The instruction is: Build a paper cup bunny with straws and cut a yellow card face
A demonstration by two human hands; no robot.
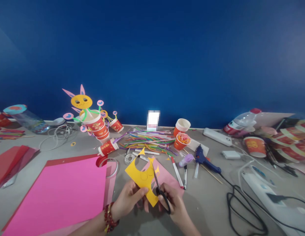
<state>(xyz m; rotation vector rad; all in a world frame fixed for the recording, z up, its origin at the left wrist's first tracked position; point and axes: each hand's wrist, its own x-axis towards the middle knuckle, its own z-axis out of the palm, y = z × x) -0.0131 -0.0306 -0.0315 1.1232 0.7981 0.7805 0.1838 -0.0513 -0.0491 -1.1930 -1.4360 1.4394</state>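
My left hand (130, 198) grips a sheet of yellow paper (140, 178) from below, thumb on top. Curved pieces are cut out of its edges, and small circles are drawn on it. Black-handled scissors (157, 186) are in my right hand (174, 200), fingers in the loops, with the blades pointing up and away along the yellow paper near the drawn circles. Pink paper (167, 177) lies on the table behind the scissors, with a few yellow scraps about it.
Large pink sheets (66, 193) lie left. Behind are a paper-cup figure (81, 101), pipe cleaners (147, 141) and stacked cups (182, 125). On the right are a red marker (177, 172), a blue glue gun (205, 160), black cable (232, 205) and a power strip (263, 196).
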